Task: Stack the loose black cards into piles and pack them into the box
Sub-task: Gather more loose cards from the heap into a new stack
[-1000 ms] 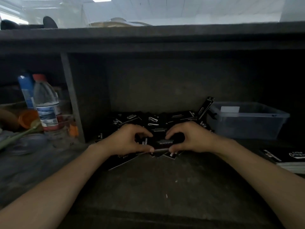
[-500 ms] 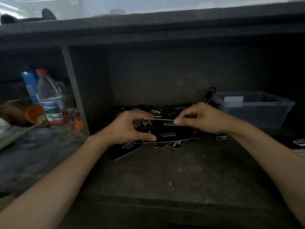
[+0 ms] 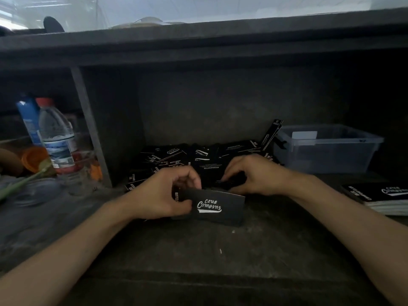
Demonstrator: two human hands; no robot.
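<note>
A heap of loose black cards [image 3: 198, 157] with white lettering lies at the back of the dark shelf. My left hand [image 3: 163, 195] grips a small stack of black cards [image 3: 216, 206], tilted up so the white logo faces me. My right hand [image 3: 249, 175] reaches into the heap just behind that stack, fingers curled down onto a card; whether it pinches the card is hidden. The clear plastic box [image 3: 326, 149] stands at the right rear, one card [image 3: 271, 134] leaning against its left wall.
A squared pile of black cards [image 3: 379, 197] lies at the right edge of the shelf. Left of a vertical divider [image 3: 90, 129] stand a water bottle [image 3: 56, 138], a blue bottle [image 3: 27, 120] and an orange lid [image 3: 34, 159]. An overhead ledge [image 3: 198, 45] hangs low.
My left hand has drawn the gathered stack toward me and tipped it upright. My right hand let go of the stack and went back down into the heap.
</note>
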